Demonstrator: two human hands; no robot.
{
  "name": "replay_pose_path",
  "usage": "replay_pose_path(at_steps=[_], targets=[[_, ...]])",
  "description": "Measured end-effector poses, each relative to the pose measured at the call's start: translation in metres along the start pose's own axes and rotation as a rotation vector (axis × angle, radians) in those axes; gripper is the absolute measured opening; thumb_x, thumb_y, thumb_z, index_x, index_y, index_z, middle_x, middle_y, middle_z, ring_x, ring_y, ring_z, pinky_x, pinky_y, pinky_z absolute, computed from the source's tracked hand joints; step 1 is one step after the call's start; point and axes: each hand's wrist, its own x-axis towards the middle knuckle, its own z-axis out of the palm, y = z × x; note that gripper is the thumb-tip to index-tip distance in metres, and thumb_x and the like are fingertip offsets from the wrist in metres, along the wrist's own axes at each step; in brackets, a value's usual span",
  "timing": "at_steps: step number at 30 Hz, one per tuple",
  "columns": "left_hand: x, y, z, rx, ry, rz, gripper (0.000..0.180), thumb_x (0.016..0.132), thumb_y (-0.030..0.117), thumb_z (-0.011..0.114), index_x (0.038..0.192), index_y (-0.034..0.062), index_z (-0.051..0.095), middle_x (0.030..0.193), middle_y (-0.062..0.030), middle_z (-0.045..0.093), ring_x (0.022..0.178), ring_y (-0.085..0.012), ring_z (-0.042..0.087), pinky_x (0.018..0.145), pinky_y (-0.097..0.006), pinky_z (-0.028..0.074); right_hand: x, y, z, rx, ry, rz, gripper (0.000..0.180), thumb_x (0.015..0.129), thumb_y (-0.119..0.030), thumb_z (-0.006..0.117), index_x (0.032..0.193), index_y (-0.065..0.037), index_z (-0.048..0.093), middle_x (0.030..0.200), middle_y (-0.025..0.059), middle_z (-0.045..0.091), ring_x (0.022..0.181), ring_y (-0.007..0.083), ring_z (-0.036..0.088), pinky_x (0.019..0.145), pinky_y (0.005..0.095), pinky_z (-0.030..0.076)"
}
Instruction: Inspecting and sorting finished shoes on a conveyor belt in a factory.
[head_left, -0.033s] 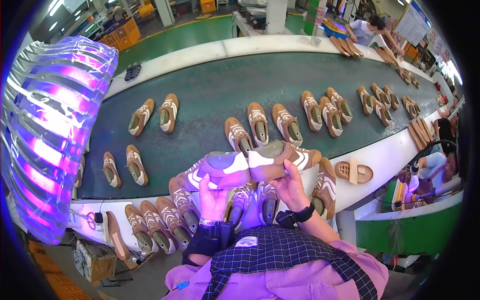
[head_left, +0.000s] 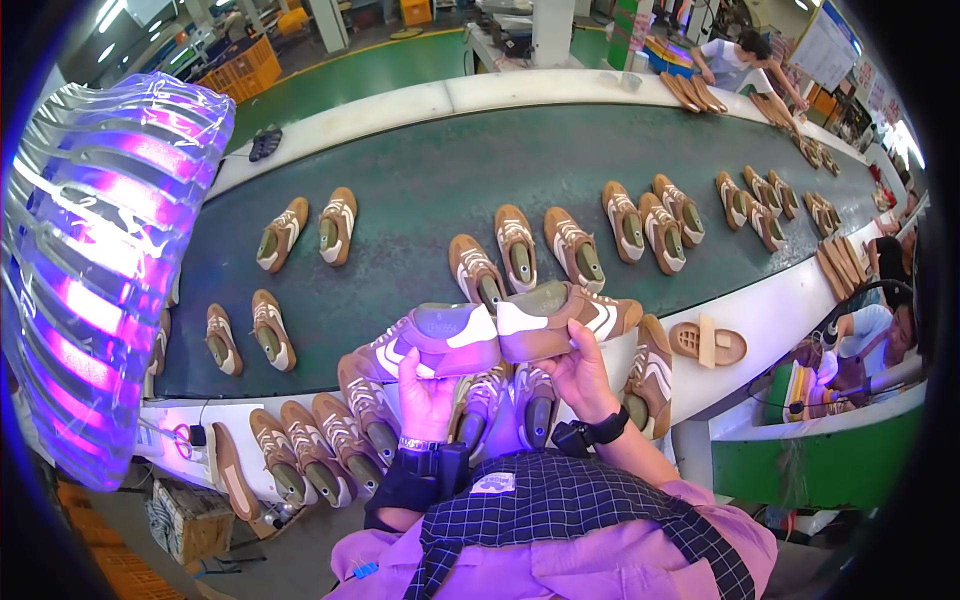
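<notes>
My left hand [head_left: 426, 402] is closed under a brown sneaker [head_left: 440, 345] with white stripes, tinted purple by the lamp light. A matching sneaker [head_left: 545, 330] is in my right hand [head_left: 580, 375], thumb against its side and fingers beneath. Both are tilted on their sides, heels together and toes pointing outward, with an olive shoe last filling each opening. Below and around my hands, more sneakers stand on the white ledge, among them a sneaker [head_left: 650, 375] to the right and a sneaker [head_left: 368, 405] to the left.
Several pairs of sneakers [head_left: 515, 245] stand on the green conveyor belt [head_left: 430, 170]. A glowing lamp wrapped in clear plastic [head_left: 120, 260] rises at the left. Loose soles [head_left: 725, 345] lie on the right ledge, and scissors [head_left: 183, 440] on the left. Co-workers [head_left: 735, 65] are at the far right.
</notes>
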Motion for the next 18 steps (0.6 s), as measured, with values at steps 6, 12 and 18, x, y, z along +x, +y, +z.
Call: replay_pose_path(at_steps=[6, 12, 18], targets=[[-0.0009, -0.0014, 0.0007, 0.013, 0.008, 0.002, 0.046, 0.080, 0.023, 0.063, 0.120, 0.0065, 0.049, 0.115, -0.0085, 0.058, 0.107, -0.0258, 0.056, 0.090, -0.046, 0.048, 0.0011, 0.0025, -0.0041, 0.007, 0.002, -0.001, 0.045, 0.092, -0.033, 0.050, 0.122, -0.001, 0.045, 0.113, 0.0132, 0.058, 0.096, 0.0209, 0.061, 0.072, 0.0310, 0.057], [0.0002, -0.0016, 0.0014, 0.022, 0.010, -0.006, 0.046, 0.080, 0.023, 0.063, 0.120, 0.0069, 0.049, 0.116, -0.0082, 0.057, 0.108, -0.0255, 0.055, 0.091, -0.046, 0.047, 0.0025, 0.0042, -0.0046, 0.002, 0.015, -0.002, 0.045, 0.092, -0.033, 0.050, 0.122, -0.001, 0.045, 0.113, 0.0133, 0.058, 0.096, 0.0211, 0.061, 0.072, 0.0315, 0.057], [0.0032, -0.0015, 0.0014, 0.019, 0.043, 0.000, 0.045, 0.081, 0.024, 0.063, 0.120, 0.0076, 0.049, 0.115, -0.0076, 0.057, 0.107, -0.0249, 0.055, 0.090, -0.046, 0.048, 0.0031, 0.0059, -0.0020, -0.018, 0.035, -0.027, 0.043, 0.092, -0.033, 0.049, 0.120, -0.001, 0.046, 0.112, 0.0130, 0.059, 0.095, 0.0208, 0.061, 0.072, 0.0308, 0.056]])
